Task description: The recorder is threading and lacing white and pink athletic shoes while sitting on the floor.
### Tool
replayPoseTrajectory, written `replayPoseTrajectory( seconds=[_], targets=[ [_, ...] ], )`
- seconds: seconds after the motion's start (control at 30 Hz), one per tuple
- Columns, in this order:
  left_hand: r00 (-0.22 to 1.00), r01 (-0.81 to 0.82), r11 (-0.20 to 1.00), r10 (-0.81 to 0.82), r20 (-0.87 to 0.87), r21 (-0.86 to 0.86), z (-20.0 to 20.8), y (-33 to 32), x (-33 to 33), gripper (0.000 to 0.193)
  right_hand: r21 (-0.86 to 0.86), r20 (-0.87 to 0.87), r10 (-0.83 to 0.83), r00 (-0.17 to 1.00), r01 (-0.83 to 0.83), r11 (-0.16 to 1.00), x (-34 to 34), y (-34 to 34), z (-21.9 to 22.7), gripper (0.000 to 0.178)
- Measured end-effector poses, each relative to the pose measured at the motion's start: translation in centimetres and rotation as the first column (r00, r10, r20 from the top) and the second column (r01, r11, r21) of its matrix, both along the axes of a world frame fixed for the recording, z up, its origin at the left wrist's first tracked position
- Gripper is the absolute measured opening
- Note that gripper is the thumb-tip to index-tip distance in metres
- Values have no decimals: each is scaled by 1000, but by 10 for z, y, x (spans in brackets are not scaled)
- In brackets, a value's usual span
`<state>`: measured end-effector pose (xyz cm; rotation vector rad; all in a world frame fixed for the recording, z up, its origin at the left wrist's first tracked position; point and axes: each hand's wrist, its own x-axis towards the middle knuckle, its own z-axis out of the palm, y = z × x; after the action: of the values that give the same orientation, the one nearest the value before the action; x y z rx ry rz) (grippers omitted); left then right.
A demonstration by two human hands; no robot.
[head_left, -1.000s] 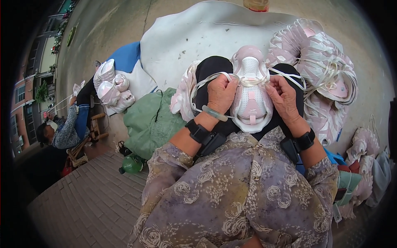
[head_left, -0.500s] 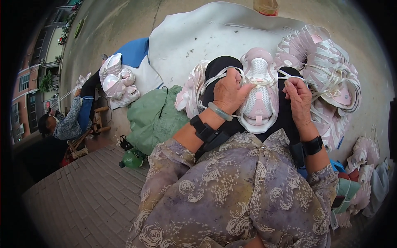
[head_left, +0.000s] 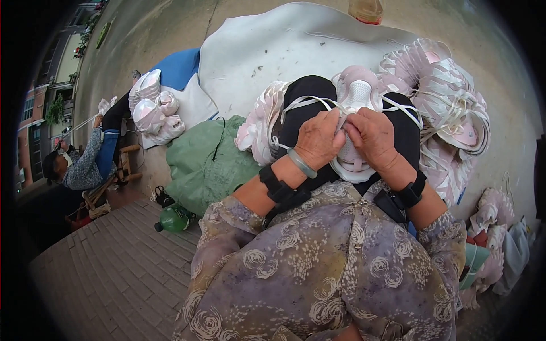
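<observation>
A pink and white sneaker upper [head_left: 359, 91] lies across my lap between my black-clad knees, its tongue pointing away from me. White shoelace [head_left: 405, 108] runs out to both sides of it in loose loops. My left hand [head_left: 318, 137] is closed over the upper's left edge, pinching the lace with thumb and forefinger. Right against it, my right hand [head_left: 373, 137] is closed on the lace near the middle of the upper. The fingertips almost meet, and they hide the eyelets and the exact spot where the lace is held.
Bundled pink and white uppers [head_left: 455, 105] pile up at my right, with another bundle [head_left: 263, 125] by my left knee. A white sheet [head_left: 273, 51] spreads ahead. Left are a green sack [head_left: 207, 150], a green bottle [head_left: 173, 219] and a seated person [head_left: 85, 162] handling laces.
My right hand has moved left, from beside the upper onto its middle, and now meets my left hand. The lace it drew out to the right now hangs in a slack loop.
</observation>
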<state>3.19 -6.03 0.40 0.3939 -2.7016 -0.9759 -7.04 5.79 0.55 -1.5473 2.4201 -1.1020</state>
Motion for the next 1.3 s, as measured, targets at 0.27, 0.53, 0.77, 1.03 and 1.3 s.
replayPoseTrajectory(
  seconds=[0.27,0.53,0.77,1.03,1.3],
  targets=[
    [994,63,994,-54,-98,85,-6,-9,0,21,-12,-78,-56,995,55,998,4,-7,-11,10],
    [989,69,994,-57,-136,82,-16,-4,-9,28,56,-339,26,940,-8,998,-2,0,-2,6],
    [999,11,999,-13,-34,-48,-11,2,1,22,185,-234,-265,935,311,932,-17,170,4,8],
    [997,30,996,-35,-62,-87,-7,6,-7,17,442,-88,-561,823,537,718,-11,335,-86,8],
    [986,-42,978,8,-165,-205,14,-34,-22,27,349,-49,-290,956,289,891,-21,202,-29,18]
  ],
)
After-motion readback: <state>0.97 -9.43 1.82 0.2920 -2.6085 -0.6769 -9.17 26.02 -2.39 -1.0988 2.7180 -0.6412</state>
